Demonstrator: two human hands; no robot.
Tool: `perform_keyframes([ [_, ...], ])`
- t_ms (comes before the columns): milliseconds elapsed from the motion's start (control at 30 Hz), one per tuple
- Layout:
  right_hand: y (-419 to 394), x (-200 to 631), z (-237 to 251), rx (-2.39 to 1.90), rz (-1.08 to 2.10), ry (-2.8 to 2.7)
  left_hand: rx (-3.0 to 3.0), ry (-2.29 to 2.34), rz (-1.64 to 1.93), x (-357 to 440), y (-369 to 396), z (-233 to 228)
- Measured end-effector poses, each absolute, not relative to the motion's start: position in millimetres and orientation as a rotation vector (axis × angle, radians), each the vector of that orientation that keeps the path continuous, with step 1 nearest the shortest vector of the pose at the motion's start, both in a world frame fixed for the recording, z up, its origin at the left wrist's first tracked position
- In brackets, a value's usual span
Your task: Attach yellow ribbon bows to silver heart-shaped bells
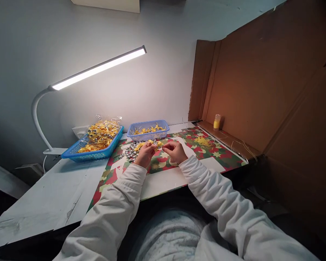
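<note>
**Q:** Where are you sitting?

**Me:** White wall ahead, and a white desk [57,195] under a bent-neck lamp [97,68] whose lit bar hangs over the work area. A sheet of brown cardboard [260,90] stands along my right like a screen. Under my hands lies a mat [222,154] printed with red, green and cream stars, probably there to protect the desk and keep small parts from rolling.

**Q:** What are your hands doing?

**Me:** Both are raised slightly above the mat, close together. My left hand [145,154] has its fingers curled in, pinching a small yellow piece [153,144]. My right hand [176,150] is just beside it, fingers bent and pressed together on what looks like the same piece or its string; it is too small to tell which. I judge the two hands meet so one steadies while the other works.

**Q:** What is within reach?

**Me:** Just beyond my left hand, a loose heap of silver beads [130,152] sits on the mat. Behind it are two blue baskets: a large one [81,154] to the left, piled with yellow pieces in clear wrapping, and a small one [163,125] holding fewer. More yellow threads [203,141] lie to the right on the mat. A little yellow bottle [216,122] stands against the cardboard, well apart from my hands.
</note>
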State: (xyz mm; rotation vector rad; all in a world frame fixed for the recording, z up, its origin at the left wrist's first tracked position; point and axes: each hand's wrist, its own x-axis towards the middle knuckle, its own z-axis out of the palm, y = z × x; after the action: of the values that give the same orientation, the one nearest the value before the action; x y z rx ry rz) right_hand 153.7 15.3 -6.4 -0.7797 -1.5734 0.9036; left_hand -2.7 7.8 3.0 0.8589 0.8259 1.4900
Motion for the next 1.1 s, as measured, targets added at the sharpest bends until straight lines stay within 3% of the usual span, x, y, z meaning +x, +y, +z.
perform_keyframes([
  [733,18,154,-11,-0.788,0.823,-1.62,0.902,0.87,1.435,-2,6,5],
  [1100,25,158,-12,-0.715,0.552,-1.77,0.875,0.898,1.385,-1,5,4],
])
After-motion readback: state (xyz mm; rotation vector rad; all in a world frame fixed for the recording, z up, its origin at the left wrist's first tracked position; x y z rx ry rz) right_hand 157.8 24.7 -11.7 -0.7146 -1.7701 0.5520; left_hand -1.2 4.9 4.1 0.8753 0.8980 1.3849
